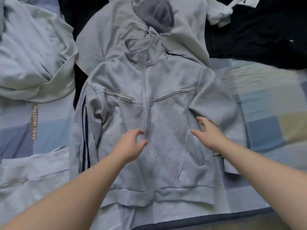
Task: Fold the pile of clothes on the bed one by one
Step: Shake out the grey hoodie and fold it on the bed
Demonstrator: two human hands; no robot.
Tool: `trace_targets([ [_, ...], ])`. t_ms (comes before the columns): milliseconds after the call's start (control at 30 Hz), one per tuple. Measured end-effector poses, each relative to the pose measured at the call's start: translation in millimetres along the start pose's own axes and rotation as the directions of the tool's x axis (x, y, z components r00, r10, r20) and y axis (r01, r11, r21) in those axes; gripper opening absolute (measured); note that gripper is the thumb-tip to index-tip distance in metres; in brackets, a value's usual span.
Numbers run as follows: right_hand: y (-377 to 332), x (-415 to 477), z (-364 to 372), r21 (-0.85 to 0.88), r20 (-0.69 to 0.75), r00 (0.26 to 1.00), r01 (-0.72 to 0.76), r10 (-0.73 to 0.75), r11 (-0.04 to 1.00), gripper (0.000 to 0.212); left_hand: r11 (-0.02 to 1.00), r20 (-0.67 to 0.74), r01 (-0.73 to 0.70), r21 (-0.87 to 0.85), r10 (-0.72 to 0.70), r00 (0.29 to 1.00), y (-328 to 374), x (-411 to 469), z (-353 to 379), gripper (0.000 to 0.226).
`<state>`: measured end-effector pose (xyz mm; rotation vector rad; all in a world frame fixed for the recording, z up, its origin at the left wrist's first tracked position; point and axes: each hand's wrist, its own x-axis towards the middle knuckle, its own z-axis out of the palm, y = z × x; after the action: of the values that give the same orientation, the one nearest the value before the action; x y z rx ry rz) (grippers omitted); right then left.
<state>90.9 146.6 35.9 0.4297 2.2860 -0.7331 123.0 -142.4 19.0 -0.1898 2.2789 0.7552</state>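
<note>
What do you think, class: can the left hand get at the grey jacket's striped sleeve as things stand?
Probably yes. The left hand is open over the front of the grey jacket, and the striped sleeve lies uncovered beside it, with nothing between them.

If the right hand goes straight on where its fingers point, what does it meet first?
Probably the grey jacket itself: the right hand points up and left over its front, toward the slanted chest pocket zip. Its height above the fabric is unclear.
</note>
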Motion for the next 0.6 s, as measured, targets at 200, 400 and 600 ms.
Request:
trace_targets([
  [200,117,-20,20,-0.202,-0.076,0.986,-0.164,0.151,0.966,0.081,0.995,0.217,-0.069,0.070,0.053,0.975,-4,-35,115,0.047],
  [400,197,5,13,-0.231,-0.171,0.958,-0.264,0.228,0.936,0.104,0.968,0.190,-0.206,0.142,0.178,0.965,48,-34,203,0.056],
  [600,258,52,-7,-0.008,-0.233,0.962,-0.146,0.140,0.989,0.046,0.981,-0.039,-0.134,0.138,0.140,0.989,117,11,261,0.062],
])
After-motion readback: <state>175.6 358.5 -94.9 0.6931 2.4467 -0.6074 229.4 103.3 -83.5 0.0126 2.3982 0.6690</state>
